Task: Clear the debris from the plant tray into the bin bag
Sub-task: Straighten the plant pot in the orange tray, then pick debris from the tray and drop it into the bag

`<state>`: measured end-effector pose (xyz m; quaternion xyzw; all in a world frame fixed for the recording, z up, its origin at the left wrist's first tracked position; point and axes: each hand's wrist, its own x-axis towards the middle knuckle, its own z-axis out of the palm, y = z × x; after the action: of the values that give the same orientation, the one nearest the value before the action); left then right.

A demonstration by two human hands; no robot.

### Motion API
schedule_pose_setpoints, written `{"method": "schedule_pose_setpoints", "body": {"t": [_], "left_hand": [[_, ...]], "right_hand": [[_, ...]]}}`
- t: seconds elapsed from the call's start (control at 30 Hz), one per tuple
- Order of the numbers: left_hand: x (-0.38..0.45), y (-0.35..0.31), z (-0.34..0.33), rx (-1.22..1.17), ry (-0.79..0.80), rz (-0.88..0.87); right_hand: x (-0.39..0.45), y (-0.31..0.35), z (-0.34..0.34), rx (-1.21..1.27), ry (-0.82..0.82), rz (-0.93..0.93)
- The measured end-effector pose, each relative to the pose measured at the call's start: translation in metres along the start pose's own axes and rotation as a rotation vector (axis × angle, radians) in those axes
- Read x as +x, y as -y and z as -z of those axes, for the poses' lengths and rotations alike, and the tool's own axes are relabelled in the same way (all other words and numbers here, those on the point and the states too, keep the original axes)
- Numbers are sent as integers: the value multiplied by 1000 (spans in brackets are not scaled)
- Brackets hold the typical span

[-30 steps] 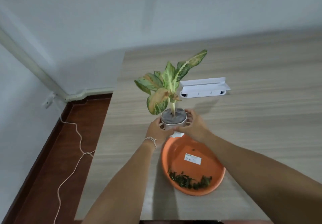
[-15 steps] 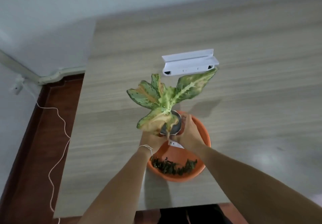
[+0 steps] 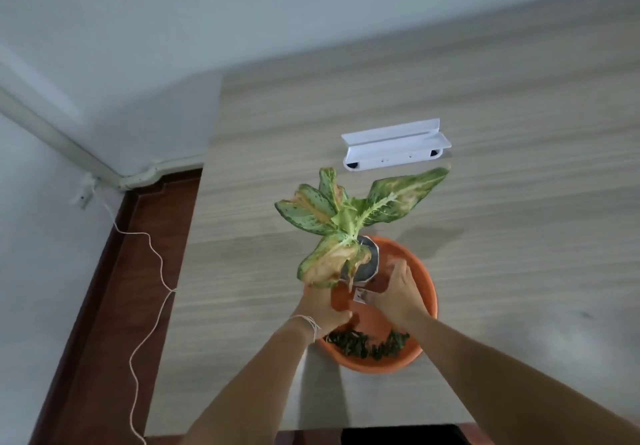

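Wooden table [image 3: 519, 237]: orange tray [image 3: 420, 268] with leaf debris [image 3: 367, 342], potted plant [image 3: 349, 223].

No legible text anywhere.
Small white label [image 3: 360, 296] inside the orange plant tray [image 3: 420, 278], beside the pot: marks too blurred to read.

A pale wood-grain laminate table [image 3: 502, 105] fills the centre and right of the frame, meeting plain grey-white walls [image 3: 138, 29] along the top and left, while a reddish-brown wooden floor [image 3: 114, 306] runs down the lower left.
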<state>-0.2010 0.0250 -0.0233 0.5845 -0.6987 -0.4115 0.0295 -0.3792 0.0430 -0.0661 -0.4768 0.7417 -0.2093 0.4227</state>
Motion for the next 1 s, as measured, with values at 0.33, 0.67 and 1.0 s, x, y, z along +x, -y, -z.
{"method": "schedule_pose_setpoints", "body": {"t": [0.33, 0.67, 1.0], "left_hand": [[-9, 7, -14, 695, 312, -123], [-9, 16, -31, 659, 218, -133], [-19, 18, -20, 216, -70, 121]], "right_hand": [[-48, 13, -32, -562, 411, 232], [-43, 7, -33, -530, 362, 196], [-33, 2, -11, -360, 297, 210]]}}
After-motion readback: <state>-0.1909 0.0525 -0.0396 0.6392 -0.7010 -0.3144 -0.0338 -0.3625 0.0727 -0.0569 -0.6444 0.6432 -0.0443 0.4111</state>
